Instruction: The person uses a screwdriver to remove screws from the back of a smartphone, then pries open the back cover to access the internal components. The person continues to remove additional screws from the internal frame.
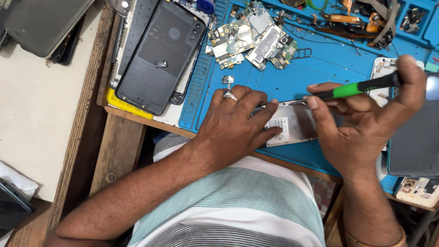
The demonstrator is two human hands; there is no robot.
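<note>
The right hand [366,132] grips a green-handled screwdriver [352,89] lying almost level, tip pointing left onto the upper edge of the opened phone [292,126] on the blue repair mat [292,77], which the left hand [233,126] pins flat from the opposite side.

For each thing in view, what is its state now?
left hand: pressing flat on the opened phone
right hand: gripping the screwdriver
screwdriver: tilted, tip on the phone's top edge
opened phone: back off, lying flat on the mat
circuit boards: removed, loose on blue mat
dark back cover: detached, lying flat
</note>
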